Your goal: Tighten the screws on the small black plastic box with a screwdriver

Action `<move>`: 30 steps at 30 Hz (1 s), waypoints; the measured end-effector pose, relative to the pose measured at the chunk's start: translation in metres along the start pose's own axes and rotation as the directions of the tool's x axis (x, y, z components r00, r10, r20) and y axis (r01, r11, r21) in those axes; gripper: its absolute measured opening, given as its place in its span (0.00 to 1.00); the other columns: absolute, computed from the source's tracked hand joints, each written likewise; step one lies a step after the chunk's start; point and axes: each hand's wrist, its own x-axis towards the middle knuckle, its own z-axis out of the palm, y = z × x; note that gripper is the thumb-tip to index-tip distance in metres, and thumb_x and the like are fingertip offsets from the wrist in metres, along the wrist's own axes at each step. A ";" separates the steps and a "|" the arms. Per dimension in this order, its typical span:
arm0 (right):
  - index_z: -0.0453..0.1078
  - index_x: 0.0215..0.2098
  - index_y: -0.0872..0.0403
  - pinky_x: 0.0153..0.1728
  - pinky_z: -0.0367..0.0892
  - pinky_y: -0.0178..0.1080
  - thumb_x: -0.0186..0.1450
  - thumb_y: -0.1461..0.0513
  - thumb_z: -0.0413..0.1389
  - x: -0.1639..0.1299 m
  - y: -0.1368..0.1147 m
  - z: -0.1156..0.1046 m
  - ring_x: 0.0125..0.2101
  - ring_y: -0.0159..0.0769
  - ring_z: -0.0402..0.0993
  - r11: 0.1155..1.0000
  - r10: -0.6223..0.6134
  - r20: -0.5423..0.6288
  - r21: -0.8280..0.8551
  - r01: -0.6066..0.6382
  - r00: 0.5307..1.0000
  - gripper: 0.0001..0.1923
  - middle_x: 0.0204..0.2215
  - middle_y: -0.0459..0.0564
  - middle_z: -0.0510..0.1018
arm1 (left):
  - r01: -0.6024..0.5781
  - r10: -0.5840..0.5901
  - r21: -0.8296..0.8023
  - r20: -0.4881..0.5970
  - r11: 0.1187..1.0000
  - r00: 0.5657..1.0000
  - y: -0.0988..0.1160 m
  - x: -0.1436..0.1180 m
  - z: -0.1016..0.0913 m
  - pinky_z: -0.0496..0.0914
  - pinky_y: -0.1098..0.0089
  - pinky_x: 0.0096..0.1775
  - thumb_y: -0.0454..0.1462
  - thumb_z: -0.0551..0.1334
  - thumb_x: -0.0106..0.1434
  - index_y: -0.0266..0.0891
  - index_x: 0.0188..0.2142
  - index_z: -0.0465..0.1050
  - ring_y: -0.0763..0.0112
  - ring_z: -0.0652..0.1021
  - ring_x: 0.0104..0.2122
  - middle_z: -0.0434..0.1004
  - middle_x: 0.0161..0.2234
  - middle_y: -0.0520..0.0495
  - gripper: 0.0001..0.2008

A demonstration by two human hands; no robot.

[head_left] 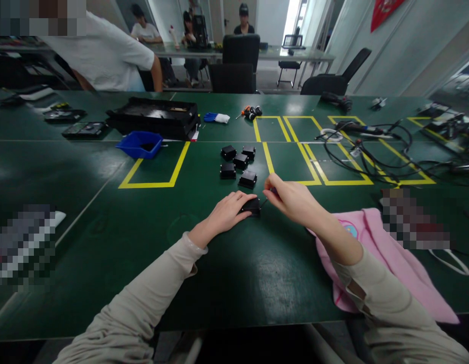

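My left hand (227,212) is closed around the left side of a small black box (252,206) lying on the green table. To the right of it, my right hand (289,198) pinches a small screwdriver (264,201) whose thin shaft slants down to the box's right side. Most of the screwdriver's handle is hidden by my fingers, and I cannot tell whether its tip sits in a screw. Just beyond my hands stand several similar black boxes (241,161) in a loose group.
A blue bin (140,144) and a large black housing (153,115) stand to the left. White-and-blue gloves (217,118) and orange-handled tools (251,112) lie farther back. Black cables (365,159) sprawl at right, and a pink cloth (374,237) lies beneath my right forearm. People sit beyond the table.
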 end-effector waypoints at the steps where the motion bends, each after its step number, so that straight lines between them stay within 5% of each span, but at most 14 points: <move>1: 0.61 0.41 0.53 0.26 0.50 0.35 0.70 0.57 0.43 0.000 -0.001 0.000 0.26 0.34 0.68 1.000 -0.002 -0.002 0.000 0.002 1.000 0.10 0.28 0.48 0.75 | -0.001 0.001 0.001 -0.001 1.000 1.000 0.000 0.000 0.000 0.67 0.62 0.48 0.42 0.58 0.67 0.46 0.60 0.57 0.62 0.70 0.46 0.67 0.50 0.46 0.23; 30: 0.63 0.41 0.53 0.26 0.50 0.35 0.70 0.55 0.42 -0.001 -0.001 -0.002 0.25 0.34 0.68 1.000 -0.006 0.026 -0.030 0.007 1.000 0.13 0.26 0.48 0.75 | 0.002 -0.002 0.004 0.001 1.000 1.000 0.000 0.000 0.000 0.68 0.62 0.48 0.43 0.57 0.68 0.47 0.60 0.57 0.62 0.71 0.46 0.67 0.49 0.45 0.22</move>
